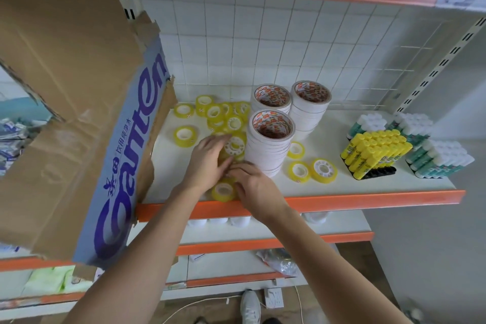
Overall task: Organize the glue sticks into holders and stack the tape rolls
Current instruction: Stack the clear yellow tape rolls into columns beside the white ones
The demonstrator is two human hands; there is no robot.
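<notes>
Several small yellow tape rolls lie scattered on the white shelf. My left hand grips a short stack of yellow rolls from the left. My right hand has curled fingers touching the base of that stack, above a single roll at the shelf's front edge. Three tall stacks of white tape rolls stand just right of the hands. Yellow glue sticks fill a black holder, with green-and-white glue sticks in holders beside it.
A large cardboard box with blue lettering leans over the shelf's left end. Three loose yellow rolls lie right of the white stacks. An orange shelf edge runs along the front; lower shelves and a floor cable sit below.
</notes>
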